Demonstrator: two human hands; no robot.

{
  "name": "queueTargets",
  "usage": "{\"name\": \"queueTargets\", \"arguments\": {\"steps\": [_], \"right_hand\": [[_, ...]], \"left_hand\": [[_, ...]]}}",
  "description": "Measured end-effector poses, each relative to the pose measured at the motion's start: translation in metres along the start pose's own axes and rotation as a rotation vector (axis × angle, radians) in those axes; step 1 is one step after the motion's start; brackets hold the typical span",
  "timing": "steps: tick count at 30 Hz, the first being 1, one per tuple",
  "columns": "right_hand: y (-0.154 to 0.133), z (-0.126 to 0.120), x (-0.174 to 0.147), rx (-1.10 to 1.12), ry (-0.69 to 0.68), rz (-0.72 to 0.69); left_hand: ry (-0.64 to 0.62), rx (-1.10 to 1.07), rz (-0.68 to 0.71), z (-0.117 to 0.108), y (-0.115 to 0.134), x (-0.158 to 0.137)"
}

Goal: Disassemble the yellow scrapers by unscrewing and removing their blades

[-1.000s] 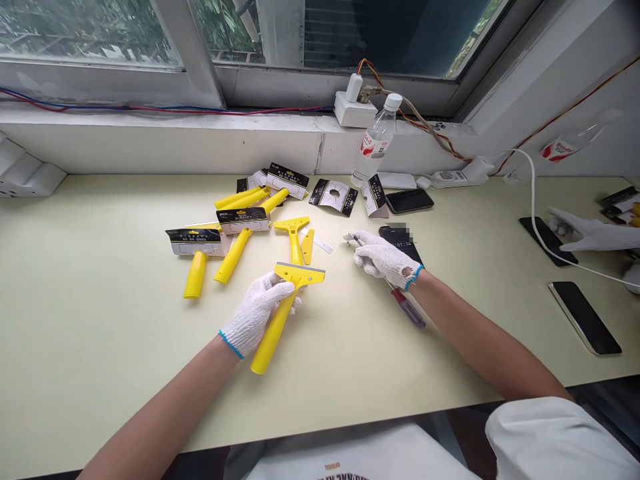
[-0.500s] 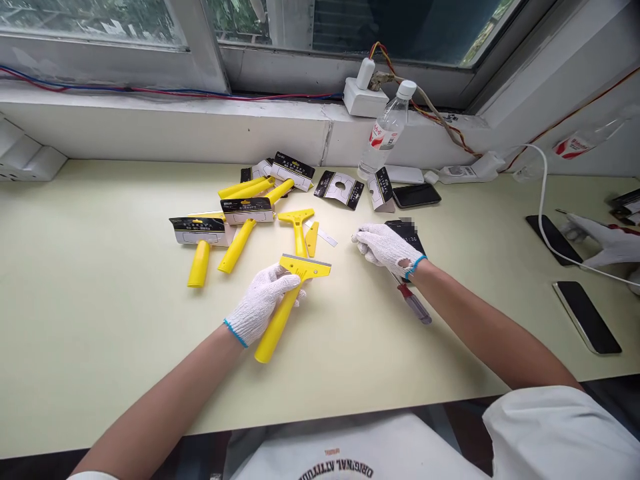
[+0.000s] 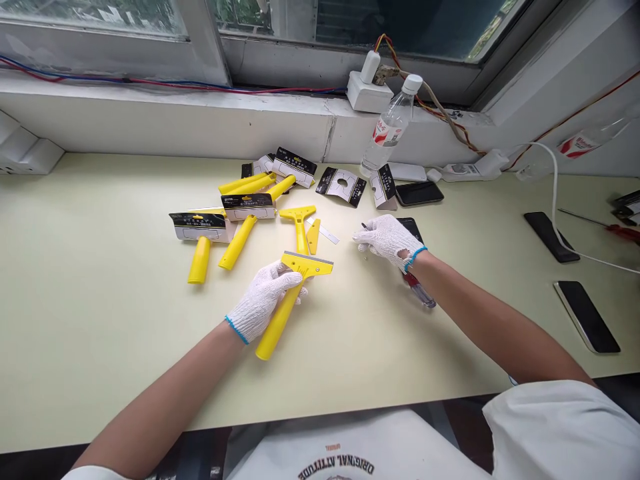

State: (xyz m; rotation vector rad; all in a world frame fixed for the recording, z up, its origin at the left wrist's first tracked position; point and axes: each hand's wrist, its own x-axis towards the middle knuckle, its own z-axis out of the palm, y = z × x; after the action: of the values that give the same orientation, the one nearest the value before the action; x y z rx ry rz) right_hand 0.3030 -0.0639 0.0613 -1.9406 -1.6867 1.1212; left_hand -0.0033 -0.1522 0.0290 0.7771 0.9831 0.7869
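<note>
My left hand (image 3: 265, 297), in a white knit glove, is closed around the yellow handle of a scraper (image 3: 280, 320). The scraper's wide head and metal blade edge point away from me. My gloved right hand (image 3: 387, 239) is closed over a screwdriver (image 3: 421, 292); its clear and red handle sticks out below the wrist and a dark tip shows by the fingertips. Tiny bits lie on the table under those fingers. Just beyond the held scraper are another yellow scraper body (image 3: 301, 230), a loose yellow cover plate (image 3: 313, 237) and a thin blade (image 3: 327, 233).
Several yellow scrapers with card sleeves (image 3: 249, 207) lie at the back left. Loose cards (image 3: 341, 187), a water bottle (image 3: 387, 130) and a phone (image 3: 419, 193) are near the wall. Another phone (image 3: 587, 317), a cable (image 3: 555, 180) and a red-handled screwdriver (image 3: 623, 231) lie right.
The screwdriver under my right hand has shifted, its tip now showing at the fingers. Another person's gloved hand has left the right edge. My left hand stays put with the scraper.
</note>
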Motion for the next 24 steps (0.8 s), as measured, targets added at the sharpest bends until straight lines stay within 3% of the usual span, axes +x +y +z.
{"name": "queueTargets", "arguments": {"steps": [9,16,18,22,24], "right_hand": [[0.009,-0.013,0.003,0.000,0.088,0.001],[0.027,-0.018,-0.038,0.143,0.174,-0.076],[0.034,-0.011,-0.050,0.008,0.194,-0.103],[0.042,0.006,-0.057,-0.541,0.227,-0.165],[0.044,0.013,-0.055,-0.652,0.236,-0.164]], "left_hand": [[0.001,0.003,0.002,-0.002,-0.002,0.000],[0.008,-0.014,-0.010,-0.002,-0.004,0.001],[0.010,-0.003,0.001,-0.001,-0.004,0.000],[0.001,0.099,0.068,0.004,-0.005,-0.003],[0.000,0.163,0.098,0.008,-0.004,-0.005]]}}
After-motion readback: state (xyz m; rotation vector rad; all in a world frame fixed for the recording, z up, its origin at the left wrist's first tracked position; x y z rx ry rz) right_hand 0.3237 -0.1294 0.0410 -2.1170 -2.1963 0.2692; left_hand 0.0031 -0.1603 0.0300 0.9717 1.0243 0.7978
